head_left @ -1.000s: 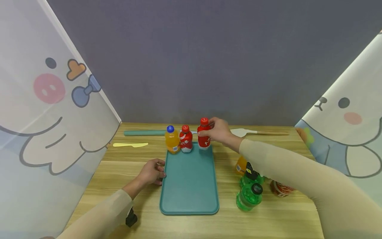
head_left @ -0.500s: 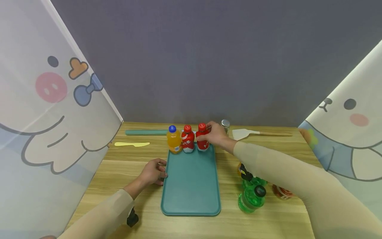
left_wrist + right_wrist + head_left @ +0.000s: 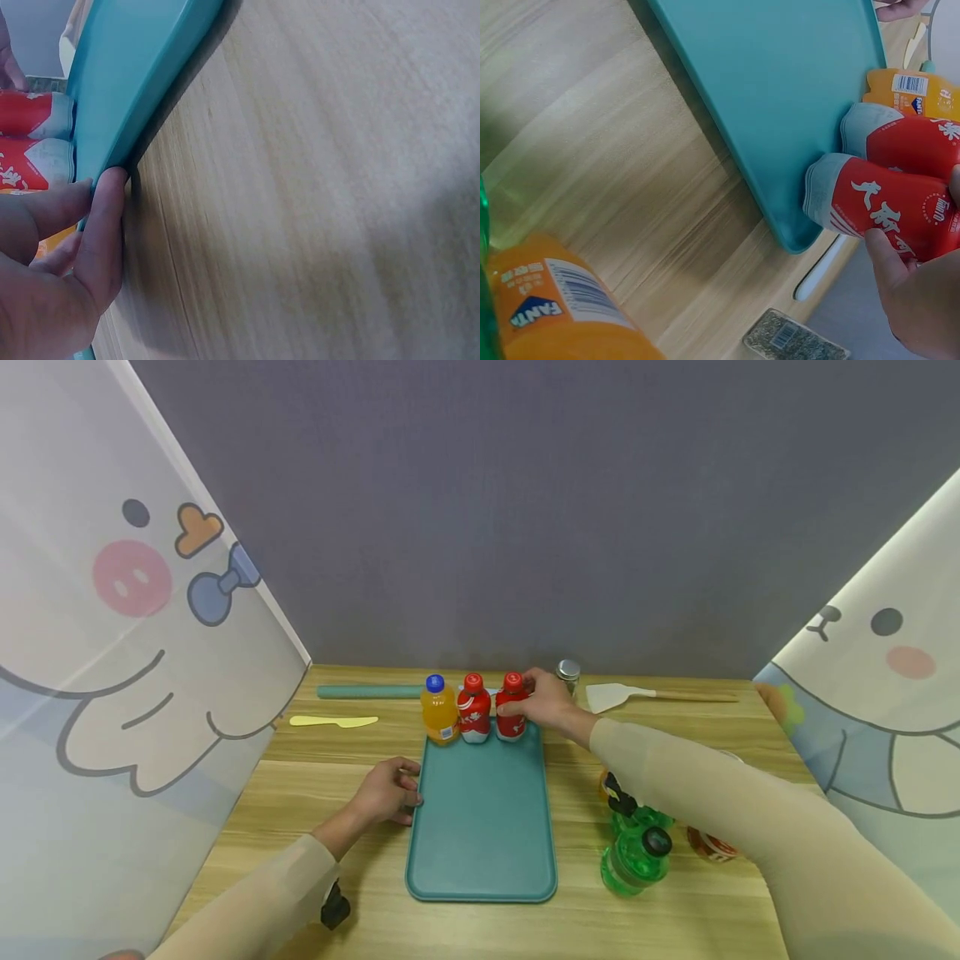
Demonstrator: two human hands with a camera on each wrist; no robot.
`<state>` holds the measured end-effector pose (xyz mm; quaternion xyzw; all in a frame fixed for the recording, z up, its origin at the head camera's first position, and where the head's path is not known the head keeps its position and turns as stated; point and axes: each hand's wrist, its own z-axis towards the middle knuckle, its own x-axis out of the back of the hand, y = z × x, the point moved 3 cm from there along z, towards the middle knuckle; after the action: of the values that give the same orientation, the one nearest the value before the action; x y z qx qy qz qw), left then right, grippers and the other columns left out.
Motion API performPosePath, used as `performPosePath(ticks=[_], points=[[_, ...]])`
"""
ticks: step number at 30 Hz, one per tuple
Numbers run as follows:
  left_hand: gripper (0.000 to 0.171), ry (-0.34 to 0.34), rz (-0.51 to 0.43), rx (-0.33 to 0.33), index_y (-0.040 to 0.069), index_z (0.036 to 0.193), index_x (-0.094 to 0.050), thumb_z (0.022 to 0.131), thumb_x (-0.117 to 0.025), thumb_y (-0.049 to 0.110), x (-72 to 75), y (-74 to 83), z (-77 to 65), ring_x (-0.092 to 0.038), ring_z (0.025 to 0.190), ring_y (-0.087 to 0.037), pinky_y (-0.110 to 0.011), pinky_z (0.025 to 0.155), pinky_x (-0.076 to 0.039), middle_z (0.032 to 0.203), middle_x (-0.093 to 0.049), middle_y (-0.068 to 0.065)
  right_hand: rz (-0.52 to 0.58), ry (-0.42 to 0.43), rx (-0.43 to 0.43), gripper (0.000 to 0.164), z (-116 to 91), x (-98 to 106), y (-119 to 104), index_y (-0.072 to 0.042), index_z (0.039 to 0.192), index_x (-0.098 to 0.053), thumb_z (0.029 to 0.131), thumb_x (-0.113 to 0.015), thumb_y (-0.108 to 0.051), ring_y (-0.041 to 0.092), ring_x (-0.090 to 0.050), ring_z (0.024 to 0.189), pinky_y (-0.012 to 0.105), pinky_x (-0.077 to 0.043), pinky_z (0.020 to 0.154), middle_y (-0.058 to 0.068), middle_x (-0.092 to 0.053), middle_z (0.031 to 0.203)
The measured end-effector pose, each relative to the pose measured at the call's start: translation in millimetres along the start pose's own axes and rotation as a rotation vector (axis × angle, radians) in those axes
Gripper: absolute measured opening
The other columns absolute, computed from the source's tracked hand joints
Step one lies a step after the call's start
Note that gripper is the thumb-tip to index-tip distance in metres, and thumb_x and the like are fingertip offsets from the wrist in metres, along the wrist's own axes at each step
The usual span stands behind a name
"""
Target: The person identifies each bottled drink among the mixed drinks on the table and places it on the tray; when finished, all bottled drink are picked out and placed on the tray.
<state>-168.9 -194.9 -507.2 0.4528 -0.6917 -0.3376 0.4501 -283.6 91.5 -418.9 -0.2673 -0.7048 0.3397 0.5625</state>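
Observation:
My right hand (image 3: 546,697) grips a red bottle with a white base (image 3: 512,714) at the far right corner of the teal tray (image 3: 483,827). Close beside it on the tray stands a second red bottle (image 3: 474,714). An orange Fanta bottle (image 3: 439,714) with a blue cap is at the far left corner, completing a row of upright bottles. At the tray's left edge is my left hand (image 3: 386,792); in the left wrist view its thumb and fingers (image 3: 109,225) pinch the rim.
Right of the tray stand green bottles (image 3: 630,864), another orange bottle (image 3: 562,307) and a red-brown container (image 3: 708,845), partly behind my sleeve. Along the back lie a teal stick (image 3: 367,692), a white spatula (image 3: 611,695) and a glass shaker (image 3: 568,672). A yellow knife (image 3: 333,722) lies left.
My right hand has lowered the red bottle onto the tray's far right corner, next to the other red bottle. The left hand stays at the rim.

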Motion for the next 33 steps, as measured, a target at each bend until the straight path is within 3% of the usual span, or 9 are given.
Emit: performPosePath(ticks=[4,12,21,27,33], points=[[0.049,0.003,0.008,0.001,-0.004,0.13,-0.056,0.086,-0.07,-0.017,0.1,0.0,-0.4,-0.061,0.071,-0.02,-0.038,0.055,-0.064,0.093,-0.056,-0.012,0.034,-0.026,-0.005,0.074,1.2,0.6,3.6,-0.002,0.142,-0.048,0.084,-0.086,-0.031,0.034,-0.061,0.118,0.043,-0.059,0.096,0.019,-0.059,0.135],[0.049,0.009,0.0,0.0,-0.003,0.13,-0.056,0.085,-0.071,-0.016,-0.8,-0.4,-2.5,-0.061,0.071,-0.02,-0.038,0.054,-0.063,0.093,-0.057,-0.012,0.125,-0.106,-0.036,0.069,-0.9,2.6,4.4,-0.005,0.141,-0.048,0.087,-0.084,-0.029,0.029,-0.061,0.109,0.03,-0.059,0.074,0.018,-0.058,0.134],[0.049,0.006,-0.005,0.006,-0.003,0.129,-0.057,0.085,-0.071,-0.016,-2.1,-2.4,-2.7,-0.06,0.07,-0.021,-0.038,0.053,-0.063,0.092,-0.056,-0.012,0.1,-0.173,-0.005,0.074,-7.9,9.4,1.1,-0.003,0.145,-0.045,0.087,-0.084,-0.028,0.033,-0.056,0.125,0.04,-0.058,0.097,0.019,-0.054,0.142],[0.049,0.006,-0.005,0.004,-0.003,0.129,-0.057,0.085,-0.071,-0.016,-2.7,-2.4,-2.3,-0.06,0.071,-0.021,-0.038,0.053,-0.063,0.092,-0.056,-0.012,0.115,-0.223,0.015,0.077,-18.3,17.1,-3.5,-0.004,0.149,-0.041,0.089,-0.081,-0.03,0.035,-0.055,0.129,0.042,-0.058,0.099,0.02,-0.049,0.147],[0.049,0.003,-0.001,-0.001,-0.003,0.13,-0.056,0.085,-0.071,-0.016,-1.5,-0.7,-3.3,-0.06,0.071,-0.021,-0.038,0.054,-0.063,0.093,-0.056,-0.012,0.161,-0.255,0.031,0.076,-30.5,32.1,-9.2,-0.007,0.151,-0.04,0.091,-0.079,-0.032,0.037,-0.051,0.134,0.053,-0.051,0.109,0.02,-0.045,0.152]])
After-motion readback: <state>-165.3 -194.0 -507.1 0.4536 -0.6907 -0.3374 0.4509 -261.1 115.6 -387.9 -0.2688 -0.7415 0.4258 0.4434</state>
